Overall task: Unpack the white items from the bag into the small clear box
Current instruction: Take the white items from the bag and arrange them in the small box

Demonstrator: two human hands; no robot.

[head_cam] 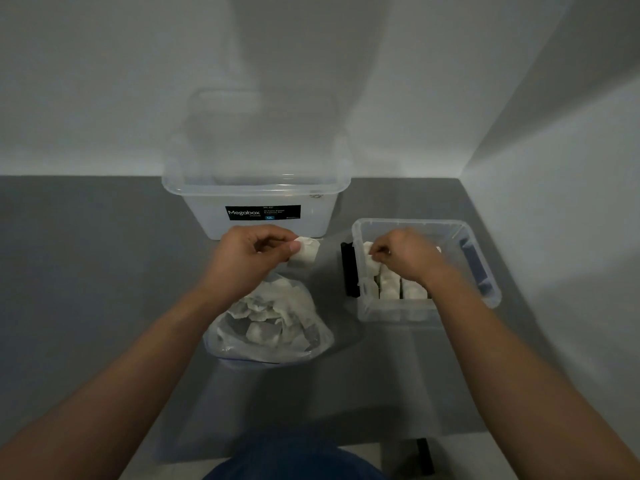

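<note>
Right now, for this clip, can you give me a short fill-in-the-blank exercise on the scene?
1. The left hand holds one white packet above the ____.
2. The right hand reaches into the small clear ____.
3. The large box carries a label reading ____.

Missing words: bag; box; Megabox

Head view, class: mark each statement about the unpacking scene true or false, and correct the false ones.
1. The left hand pinches a white item above the bag. True.
2. The right hand is inside the large box. False: it reaches into the small clear box, holding a white item at its left end.
3. The bag is empty. False: many white items remain in it.
4. White items already stand in a row in the small clear box. True.
5. The large box labelled Megabox lies on its side. False: it stands upright behind the bag.
</note>
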